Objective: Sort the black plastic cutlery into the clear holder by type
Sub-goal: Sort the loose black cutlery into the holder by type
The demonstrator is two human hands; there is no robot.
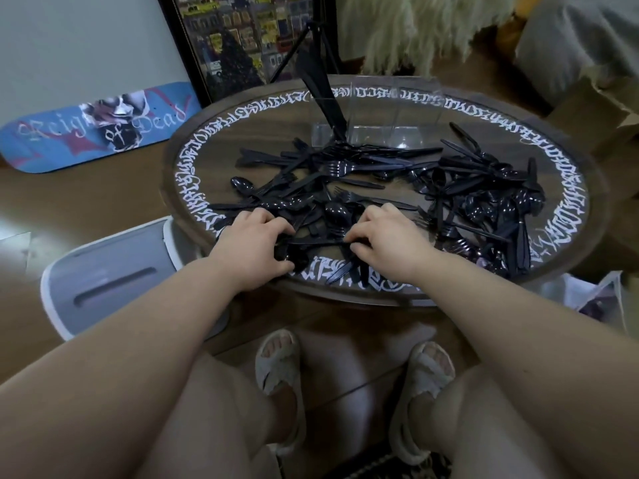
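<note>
Both of your hands are down in the near edge of the pile of black cutlery [363,198], which lies spread in a tangle across the round surface [193,160]. Your left hand [254,248] has its fingers curled into the pieces below it and seems to be gathering several at once; which ones, or how many, you cannot tell from here. Your right hand [389,238] is curled too, its fingertips pinching at a thin black handle that runs between the two hands.

The clear holder [377,115] stands at the far side of the surface, well apart from your hands. Its left compartment already has a bundle of knives [320,95] standing tilted in it; the other compartments look bare, though the clear walls make that hard to judge.

The main risk is the tangle itself. Forks [340,171], a spoon [240,183] and knives lie crossed over one another, so lifting one piece will likely drag its neighbours along, and some pieces sit right at the near rim, by the white lettering [186,174]. A careless pull could sweep those off onto the floor or your lap.

A second risk is mixing types: everything is the same glossy black, and a handful grabbed blind may carry a fork among knives. Check the heads before you drop anything in.

Lastly, the holder looks light, and the tilted bundle leans out to one side. Reaching over the pile and pushing pieces in hard could tip or slide it.
</note>
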